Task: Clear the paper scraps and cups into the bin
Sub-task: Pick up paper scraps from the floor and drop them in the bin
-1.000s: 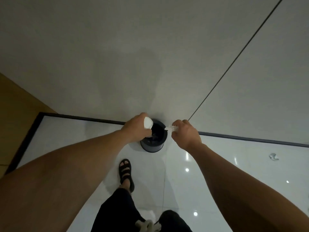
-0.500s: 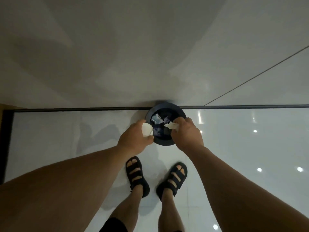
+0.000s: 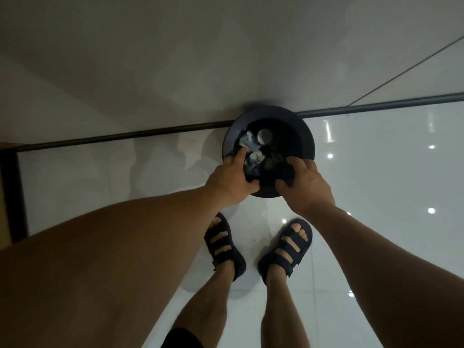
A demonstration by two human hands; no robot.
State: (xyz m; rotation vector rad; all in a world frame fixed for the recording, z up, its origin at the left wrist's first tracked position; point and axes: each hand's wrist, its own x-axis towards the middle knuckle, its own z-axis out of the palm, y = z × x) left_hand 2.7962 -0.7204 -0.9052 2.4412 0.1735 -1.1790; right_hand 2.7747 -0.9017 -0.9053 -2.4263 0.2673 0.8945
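Head view looks straight down on a dark round bin (image 3: 307, 144) that stands on the glossy white floor (image 3: 376, 172), at the floor's far edge, against the black strip (image 3: 125, 135) under the wall (image 3: 175, 59). Inside the bin lie a white cup (image 3: 264, 136) and crumpled paper scraps (image 3: 254, 159), the scraps toward its left side.

The left hand (image 3: 232, 182) is over the near left part of the mouth with fingers spread and the forefinger stretched out, and it holds nothing. The right hand (image 3: 306, 188) is over the near right rim with fingers loosely apart, also empty as far as I can see.

I judge that this load is delivered. No scraps or cups are visible on the floor around the feet in dark sandals (image 3: 224, 243). Whether more waits elsewhere, the picture cannot tell.
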